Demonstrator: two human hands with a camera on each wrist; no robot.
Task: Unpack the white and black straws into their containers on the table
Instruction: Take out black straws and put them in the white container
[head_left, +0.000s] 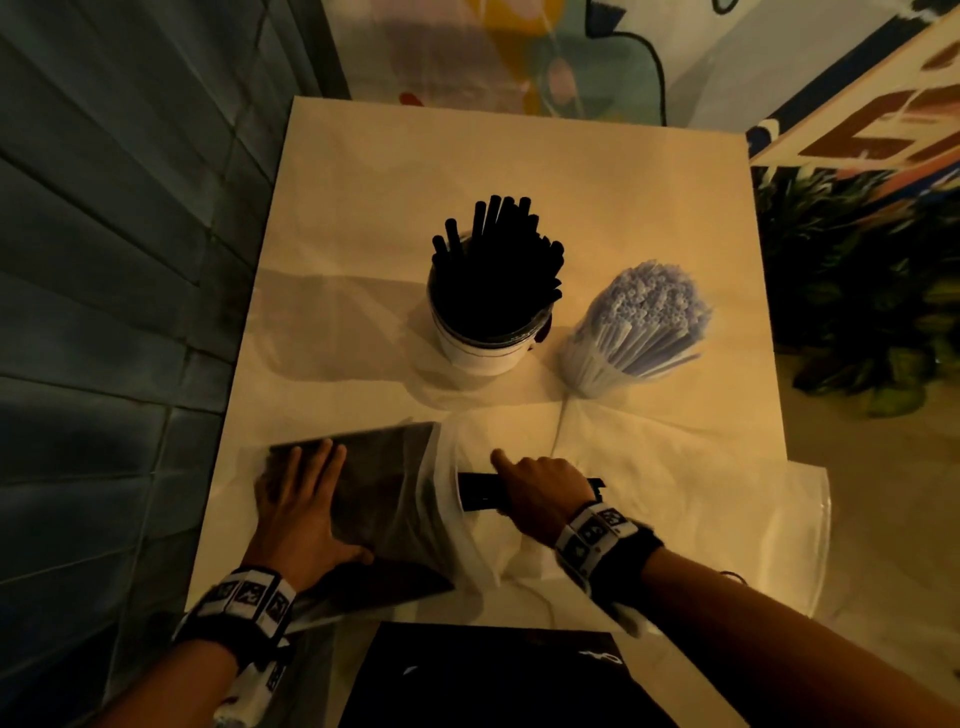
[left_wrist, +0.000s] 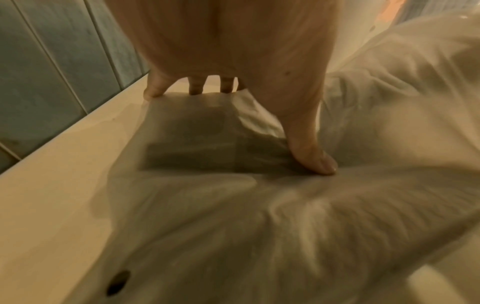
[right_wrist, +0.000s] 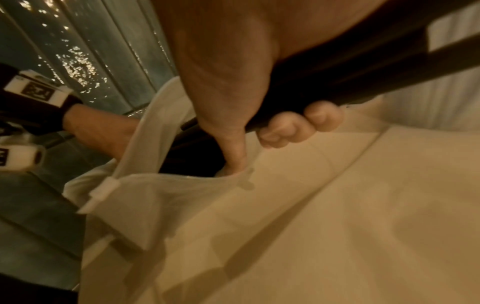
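A clear plastic bag (head_left: 395, 499) holding black straws lies at the table's near left. My left hand (head_left: 298, 499) presses flat on it with straight fingers (left_wrist: 315, 160). My right hand (head_left: 540, 493) grips a bundle of black straws (head_left: 480, 491) at the bag's mouth; the wrist view shows the fingers (right_wrist: 291, 131) curled round the bundle of black straws (right_wrist: 337, 67). A white cup (head_left: 480, 345) full of black straws (head_left: 498, 260) stands mid-table. To its right, a clear container of white straws (head_left: 644, 322) stands.
An empty clear plastic bag (head_left: 701, 499) lies spread over the table's near right. A dark flat object (head_left: 493, 675) sits at the near edge. The cream table (head_left: 519, 156) has a tiled wall (head_left: 104, 260) to its left and plants (head_left: 857, 286) to its right.
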